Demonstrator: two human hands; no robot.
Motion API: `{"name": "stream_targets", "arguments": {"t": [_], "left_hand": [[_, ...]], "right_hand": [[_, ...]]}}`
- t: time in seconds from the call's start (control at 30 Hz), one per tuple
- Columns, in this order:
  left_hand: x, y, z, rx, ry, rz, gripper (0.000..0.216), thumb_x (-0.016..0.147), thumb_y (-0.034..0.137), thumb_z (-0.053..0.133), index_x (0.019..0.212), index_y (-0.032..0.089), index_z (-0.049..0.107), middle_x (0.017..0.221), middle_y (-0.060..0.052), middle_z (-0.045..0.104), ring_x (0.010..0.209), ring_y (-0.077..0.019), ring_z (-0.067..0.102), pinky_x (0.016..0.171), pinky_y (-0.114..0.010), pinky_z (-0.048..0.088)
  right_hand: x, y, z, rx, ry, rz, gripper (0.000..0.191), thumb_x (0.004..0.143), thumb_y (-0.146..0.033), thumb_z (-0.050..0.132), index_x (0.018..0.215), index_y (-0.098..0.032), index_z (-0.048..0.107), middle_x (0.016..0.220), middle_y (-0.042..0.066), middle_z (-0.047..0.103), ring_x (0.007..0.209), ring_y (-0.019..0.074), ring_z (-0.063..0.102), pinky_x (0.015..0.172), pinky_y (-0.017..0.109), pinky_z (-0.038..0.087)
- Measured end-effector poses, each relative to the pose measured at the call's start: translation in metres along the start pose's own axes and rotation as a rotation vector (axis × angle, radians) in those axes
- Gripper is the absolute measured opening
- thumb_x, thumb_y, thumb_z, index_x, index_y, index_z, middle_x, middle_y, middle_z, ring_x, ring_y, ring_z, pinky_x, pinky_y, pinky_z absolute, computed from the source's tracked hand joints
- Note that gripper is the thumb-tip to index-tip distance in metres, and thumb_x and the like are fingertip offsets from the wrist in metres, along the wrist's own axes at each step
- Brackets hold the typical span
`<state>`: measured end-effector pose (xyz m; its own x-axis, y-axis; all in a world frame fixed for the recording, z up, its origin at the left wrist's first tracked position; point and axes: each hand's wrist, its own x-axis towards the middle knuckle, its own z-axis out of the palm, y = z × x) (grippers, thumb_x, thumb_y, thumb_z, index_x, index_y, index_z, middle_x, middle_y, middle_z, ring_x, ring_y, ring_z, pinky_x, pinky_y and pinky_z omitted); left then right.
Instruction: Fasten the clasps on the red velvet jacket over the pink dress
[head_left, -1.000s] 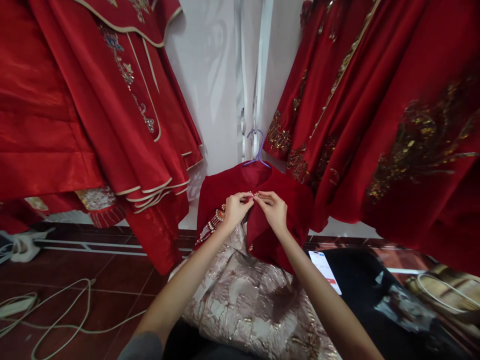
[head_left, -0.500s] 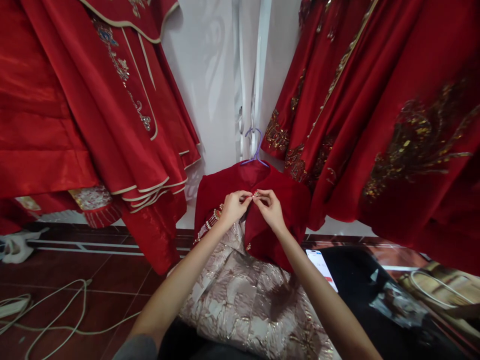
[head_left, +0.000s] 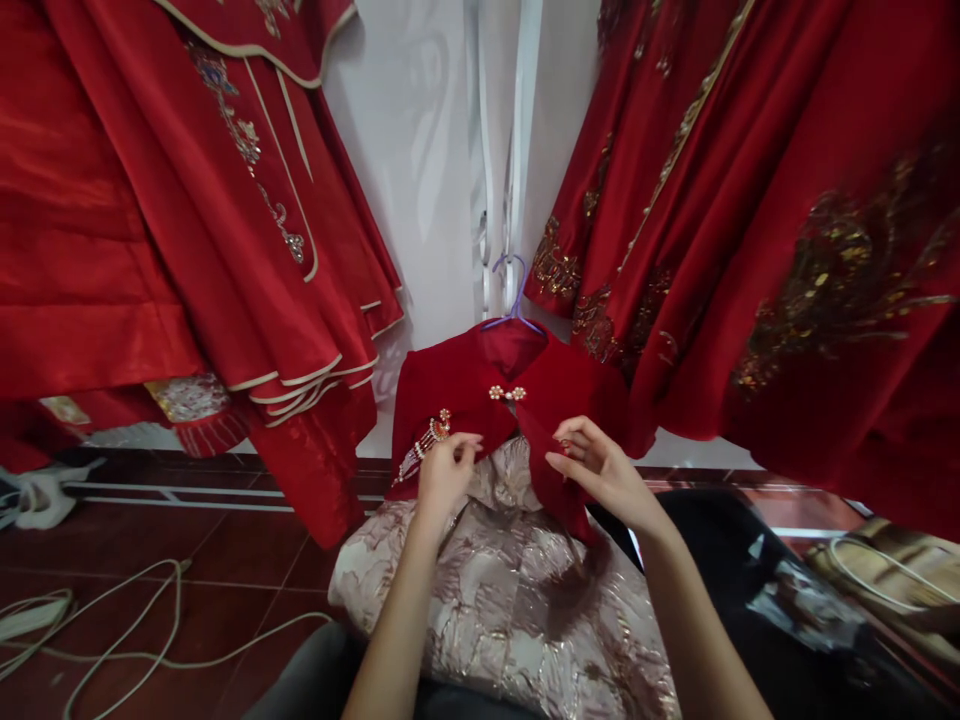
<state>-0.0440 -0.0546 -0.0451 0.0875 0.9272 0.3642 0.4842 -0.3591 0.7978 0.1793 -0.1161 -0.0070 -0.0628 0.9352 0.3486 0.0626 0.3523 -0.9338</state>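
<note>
A dark red jacket (head_left: 450,385) hangs on a purple hanger (head_left: 513,300) over a pale gold brocade skirt (head_left: 517,610). Its collar is joined by a pearl clasp (head_left: 507,393), and a beaded tassel (head_left: 426,442) dangles at its left front. My left hand (head_left: 445,476) sits below the tassel, its fingers curled at the jacket's left front edge. My right hand (head_left: 598,468) pinches the jacket's right front edge, just below the clasp.
Red embroidered gowns (head_left: 187,220) hang at left and more gowns (head_left: 765,230) at right, with a white wall (head_left: 427,170) between. White cables (head_left: 112,630) lie on the dark red tiled floor. A black bag (head_left: 780,600) and coiled cord (head_left: 877,580) sit at lower right.
Both hands have dropped from the collar clasp, which now shows fastened, to the jacket's front edges lower down. The phone beside my right arm is now hidden.
</note>
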Motion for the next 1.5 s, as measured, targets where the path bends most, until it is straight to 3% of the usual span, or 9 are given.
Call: {"name": "stream_targets", "arguments": {"t": [0.1,0.17,0.37,0.57,0.77,0.87,1.17,1.37,1.5], "left_hand": [[0.012,-0.011,-0.010,0.162,0.271,-0.071,0.015,0.080,0.021,0.063,0.095,0.019,0.062,0.094,-0.005,0.069,0.073,-0.0160,0.066,0.072,-0.030,0.052],[0.020,-0.020,-0.013,0.220,0.340,-0.093,0.026,0.074,0.021,0.070,0.095,0.018,0.055,0.095,-0.006,0.066,0.073,-0.0154,0.064,0.070,-0.029,0.051],[0.022,-0.035,-0.001,0.094,0.291,-0.100,0.023,0.079,0.020,0.065,0.093,0.020,0.046,0.081,0.000,0.063,0.069,-0.0129,0.064,0.066,-0.024,0.049],[0.021,-0.038,0.003,0.087,0.324,-0.063,0.024,0.079,0.021,0.066,0.095,0.020,0.049,0.084,-0.001,0.065,0.074,-0.0138,0.064,0.070,-0.026,0.050],[0.023,-0.036,0.005,0.071,0.394,-0.021,0.012,0.083,0.024,0.062,0.092,0.019,0.056,0.087,-0.004,0.068,0.075,-0.0143,0.064,0.073,-0.027,0.050],[0.025,-0.038,0.004,-0.089,0.375,-0.005,0.014,0.085,0.031,0.060,0.091,0.018,0.063,0.089,-0.005,0.070,0.075,-0.0143,0.065,0.073,-0.027,0.051],[0.036,-0.044,0.000,-0.492,0.304,-0.127,0.037,0.072,0.048,0.071,0.085,0.013,0.072,0.086,-0.009,0.074,0.076,-0.0174,0.068,0.073,-0.029,0.054],[0.038,-0.041,-0.003,-0.688,0.256,-0.317,0.046,0.072,0.054,0.070,0.089,0.011,0.074,0.089,-0.011,0.075,0.076,-0.0170,0.069,0.074,-0.030,0.056],[0.036,-0.040,-0.004,-0.646,0.238,-0.270,0.042,0.069,0.045,0.075,0.092,0.011,0.074,0.092,-0.012,0.075,0.081,-0.0187,0.070,0.080,-0.033,0.056]], "right_hand": [[-0.007,-0.017,-0.003,0.040,-0.124,0.021,0.023,0.076,-0.038,0.072,0.089,-0.025,0.059,0.091,0.004,0.063,0.079,0.0168,0.063,0.066,0.030,0.057],[-0.007,-0.017,-0.001,0.056,-0.104,0.030,0.019,0.076,-0.039,0.072,0.083,-0.024,0.062,0.088,0.005,0.066,0.078,0.0181,0.065,0.067,0.032,0.058],[0.004,0.012,0.012,-0.025,0.131,-0.002,0.026,0.077,-0.043,0.071,0.091,-0.023,0.063,0.095,0.006,0.067,0.081,0.0185,0.065,0.059,0.028,0.058],[0.011,0.041,0.059,-0.214,0.028,0.014,0.029,0.082,-0.046,0.064,0.098,-0.023,0.061,0.090,0.005,0.066,0.074,0.0177,0.064,0.060,0.029,0.055],[0.027,0.064,0.104,-0.596,0.295,-0.030,0.024,0.078,-0.042,0.065,0.090,-0.023,0.055,0.085,0.003,0.063,0.076,0.0204,0.061,0.063,0.032,0.051],[0.034,0.069,0.102,-0.523,0.292,-0.029,0.013,0.078,-0.029,0.061,0.086,-0.022,0.056,0.079,0.002,0.063,0.070,0.0172,0.060,0.066,0.030,0.051],[0.069,0.040,0.086,0.025,0.035,0.027,0.031,0.064,-0.034,0.079,0.087,-0.016,0.069,0.081,0.005,0.072,0.074,0.0161,0.068,0.075,0.029,0.056],[0.095,0.058,0.102,-0.153,0.134,-0.008,0.015,0.071,-0.026,0.073,0.083,-0.018,0.070,0.081,0.005,0.074,0.074,0.0172,0.070,0.075,0.031,0.057],[0.093,0.065,0.106,-0.195,0.168,-0.071,0.014,0.076,-0.029,0.070,0.085,-0.019,0.070,0.082,0.004,0.075,0.075,0.0175,0.071,0.074,0.030,0.058]]}}
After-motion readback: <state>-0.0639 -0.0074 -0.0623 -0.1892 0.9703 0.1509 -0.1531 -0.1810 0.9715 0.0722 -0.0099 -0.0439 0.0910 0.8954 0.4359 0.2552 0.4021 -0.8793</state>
